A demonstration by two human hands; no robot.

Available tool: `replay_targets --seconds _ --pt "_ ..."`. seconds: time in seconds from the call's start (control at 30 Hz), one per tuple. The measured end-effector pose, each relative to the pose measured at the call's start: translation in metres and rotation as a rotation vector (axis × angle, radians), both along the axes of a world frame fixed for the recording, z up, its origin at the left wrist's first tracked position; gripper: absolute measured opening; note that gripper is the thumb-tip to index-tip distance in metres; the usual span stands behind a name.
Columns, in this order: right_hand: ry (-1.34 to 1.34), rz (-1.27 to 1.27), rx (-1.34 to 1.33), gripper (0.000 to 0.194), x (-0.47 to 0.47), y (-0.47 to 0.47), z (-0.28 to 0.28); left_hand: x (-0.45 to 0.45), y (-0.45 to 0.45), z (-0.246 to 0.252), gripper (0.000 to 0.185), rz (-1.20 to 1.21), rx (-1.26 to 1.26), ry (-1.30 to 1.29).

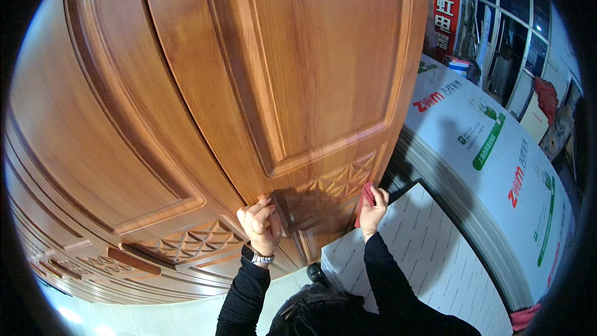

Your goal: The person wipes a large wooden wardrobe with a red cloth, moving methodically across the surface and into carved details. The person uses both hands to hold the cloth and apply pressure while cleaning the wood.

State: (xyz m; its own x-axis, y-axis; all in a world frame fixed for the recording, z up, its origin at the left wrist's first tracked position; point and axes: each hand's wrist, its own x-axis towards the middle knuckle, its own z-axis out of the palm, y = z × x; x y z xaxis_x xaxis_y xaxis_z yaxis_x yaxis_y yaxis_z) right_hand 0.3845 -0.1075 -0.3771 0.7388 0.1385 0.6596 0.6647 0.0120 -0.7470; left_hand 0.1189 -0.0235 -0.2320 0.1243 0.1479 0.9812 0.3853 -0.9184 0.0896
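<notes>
A large brown wooden door panel (326,56) with raised moulding fills the middle of the view. Near its lower part is a carved lattice strip (343,179), partly in shadow. My left hand (261,225), with a metal watch at the wrist, is at the panel's lower left, its fingers bent against the wood; whether it grips anything is hidden. A red cloth (366,200) is in my right hand (374,210), at the panel's lower right edge.
More wooden panels (116,126) with carved strips stand at the left. On the right are a stack of boards in printed white film (475,149) and a lower stack of white printed sheets (419,242). A red sign (445,9) and framed windows (517,14) are at the upper right.
</notes>
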Motion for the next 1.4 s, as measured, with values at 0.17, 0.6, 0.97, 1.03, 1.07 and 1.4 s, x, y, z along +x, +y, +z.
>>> replay_targets --seconds 0.17,0.6,0.97,1.03,1.07,1.4 --pt "0.02 0.047 0.065 0.04 -0.006 0.003 0.027 -0.003 0.001 -0.001 0.036 -0.002 -0.011 0.011" --pt "-0.423 0.282 0.037 0.053 -0.098 0.014 0.147 0.002 0.0 -0.001 0.024 -0.024 -0.012 -0.026" --pt "-0.65 0.487 -0.032 0.037 -0.145 0.019 0.13 -0.004 -0.002 0.004 0.029 -0.054 -0.043 -0.009" --pt "-0.651 0.51 -0.095 0.035 -0.143 0.016 0.102 -0.003 -0.003 0.005 0.032 -0.046 -0.053 -0.002" --pt "-0.656 0.529 -0.113 0.034 -0.142 0.019 0.075 -0.003 -0.005 0.006 0.032 -0.041 -0.062 0.006" --pt "-0.658 0.497 -0.198 0.03 -0.13 0.007 0.078 -0.007 -0.006 0.008 0.039 -0.047 -0.05 0.039"
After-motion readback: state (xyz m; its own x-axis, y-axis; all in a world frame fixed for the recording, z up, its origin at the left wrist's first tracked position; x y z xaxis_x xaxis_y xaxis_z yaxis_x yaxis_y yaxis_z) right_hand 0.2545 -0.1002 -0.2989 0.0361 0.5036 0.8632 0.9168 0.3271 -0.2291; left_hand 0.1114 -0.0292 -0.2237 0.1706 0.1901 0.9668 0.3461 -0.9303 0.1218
